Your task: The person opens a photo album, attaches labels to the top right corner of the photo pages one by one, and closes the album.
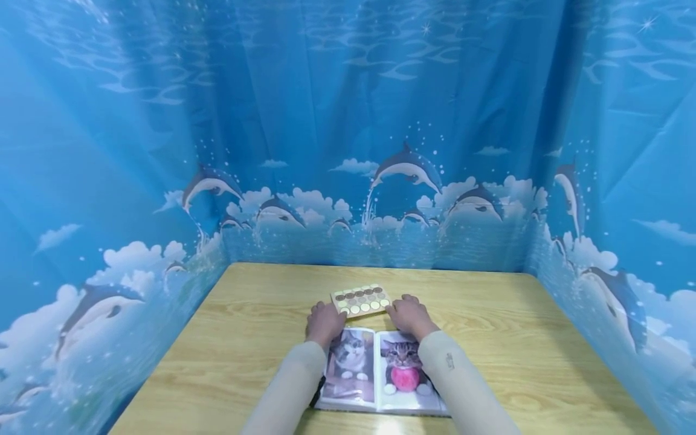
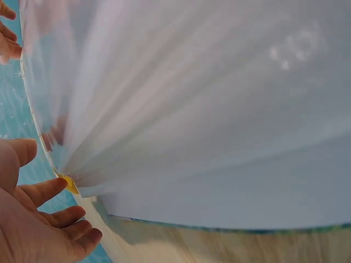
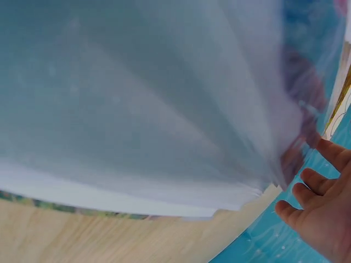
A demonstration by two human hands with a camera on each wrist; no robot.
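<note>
Left hand (image 1: 324, 322) and right hand (image 1: 409, 314), fingers loosely spread, flank the disc board (image 1: 370, 312) at its ends — firmness of contact is hard to judge; its long axis runs sideways, right end slightly farther; the open book (image 1: 376, 370) lies nearer; the table (image 1: 489, 332) stretches past both sides — far edge beyond.

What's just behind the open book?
The board with circles sits behind the open book, between the left hand and right hand. The tabletop under the board is covered.

Head view looks down across the table (image 1: 244, 338) — both wrist views closely face the book (image 1: 375, 396).
</note>
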